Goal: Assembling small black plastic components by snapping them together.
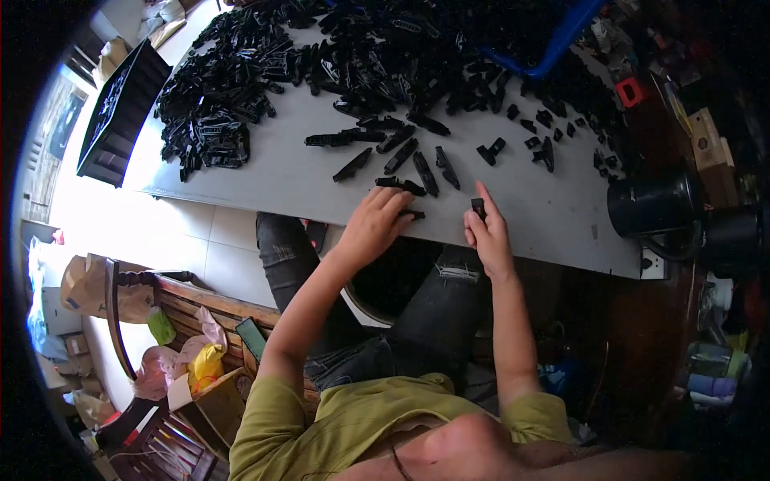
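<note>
My left hand (375,224) is at the table's near edge, fingers bent around a black plastic part (412,215) whose end sticks out beside the fingertips. Just beyond those fingers lies a long black plastic part (401,186). In my right hand (491,236), a small black plastic piece (479,208) is pinched between thumb and fingers, with the index finger stretched out. Several long black parts (425,173) lie loosely fanned out in front of both hands. A pair of smaller black pieces (491,151) rests beyond my right hand.
Large heaps of black parts (233,96) cover the far side of the grey table (297,180). A blue bin (553,56) stands at the back right, a black crate (124,112) by the left edge. Black cylindrical containers (651,204) sit at the right. A wooden bench (180,290) is lower left.
</note>
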`<state>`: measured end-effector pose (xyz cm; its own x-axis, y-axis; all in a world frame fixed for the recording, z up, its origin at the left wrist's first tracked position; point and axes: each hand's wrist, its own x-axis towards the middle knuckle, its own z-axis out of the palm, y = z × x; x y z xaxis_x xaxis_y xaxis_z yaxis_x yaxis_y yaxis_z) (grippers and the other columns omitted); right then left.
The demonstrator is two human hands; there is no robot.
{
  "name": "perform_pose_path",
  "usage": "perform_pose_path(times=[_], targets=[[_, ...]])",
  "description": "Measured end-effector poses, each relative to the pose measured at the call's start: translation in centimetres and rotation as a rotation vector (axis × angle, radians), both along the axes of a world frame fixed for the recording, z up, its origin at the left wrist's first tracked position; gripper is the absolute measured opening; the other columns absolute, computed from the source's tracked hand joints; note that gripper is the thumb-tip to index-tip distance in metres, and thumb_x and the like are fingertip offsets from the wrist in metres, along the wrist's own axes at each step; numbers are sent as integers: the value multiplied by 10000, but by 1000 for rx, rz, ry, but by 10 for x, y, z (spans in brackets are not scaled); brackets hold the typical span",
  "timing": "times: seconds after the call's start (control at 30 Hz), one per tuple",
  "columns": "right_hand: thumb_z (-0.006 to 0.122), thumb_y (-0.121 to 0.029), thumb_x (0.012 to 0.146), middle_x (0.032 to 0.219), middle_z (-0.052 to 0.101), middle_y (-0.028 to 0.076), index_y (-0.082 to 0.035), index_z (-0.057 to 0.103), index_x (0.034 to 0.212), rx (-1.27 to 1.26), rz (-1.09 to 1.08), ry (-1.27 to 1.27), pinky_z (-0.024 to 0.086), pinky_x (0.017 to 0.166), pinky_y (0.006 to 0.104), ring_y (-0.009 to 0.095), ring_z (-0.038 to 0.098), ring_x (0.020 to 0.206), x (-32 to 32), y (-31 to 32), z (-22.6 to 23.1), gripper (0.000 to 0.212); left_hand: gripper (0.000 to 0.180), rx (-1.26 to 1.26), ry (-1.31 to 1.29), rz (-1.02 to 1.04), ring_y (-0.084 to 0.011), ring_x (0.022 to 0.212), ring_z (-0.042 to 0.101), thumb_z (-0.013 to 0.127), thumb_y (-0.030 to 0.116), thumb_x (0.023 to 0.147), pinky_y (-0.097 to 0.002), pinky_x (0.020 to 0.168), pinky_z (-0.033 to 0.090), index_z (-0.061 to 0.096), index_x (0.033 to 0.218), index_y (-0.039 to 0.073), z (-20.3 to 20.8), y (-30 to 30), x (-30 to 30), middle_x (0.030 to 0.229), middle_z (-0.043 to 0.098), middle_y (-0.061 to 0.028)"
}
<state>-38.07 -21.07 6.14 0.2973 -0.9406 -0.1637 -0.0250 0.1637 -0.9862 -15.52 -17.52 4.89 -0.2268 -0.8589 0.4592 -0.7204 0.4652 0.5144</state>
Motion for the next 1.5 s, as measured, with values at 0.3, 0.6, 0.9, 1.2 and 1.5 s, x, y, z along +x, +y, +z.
perform_pose_path(times=[0.3,0.6,0.9,1.2,1.5], targets=[[513,-21,932,803,475,-39,-46,343,1452,-182,87,80,338,547,181,34,405,643,-1,1,-5,548,361,273,203,-102,-345,1043,551,720,133,776,-403,879,464,617,1113,55,2,1,17,1084,579,-139],[507,-46,948,734,523,-22,-34,344,1449,-28,154,129,382,581,201,39,450,632,-1,9,7,527,277,210,170,-94,-342,1017,557,733,106,752,-404,869,470,650,1012,59,-3,-1,20,1063,583,-132],[511,-38,938,916,665,108,-38,334,1451,-723,142,445,484,712,329,198,610,761,-2,2,-20,543,240,177,165,-92,-341,1003,570,722,109,764,-410,858,474,647,985,55,-1,-3,19,1048,598,-135],[599,-118,913,881,626,189,-44,341,1412,-359,128,522,493,715,352,260,628,785,14,21,11,567,230,191,185,-75,-335,1005,572,722,98,761,-403,845,481,648,971,44,-2,-1,18,1036,600,-133],[798,-127,698,833,560,62,-32,705,942,-815,101,604,469,606,326,219,571,675,32,9,6,278,239,161,250,-48,-326,932,587,737,62,700,-387,820,478,652,921,33,-1,-2,15,958,622,-120]])
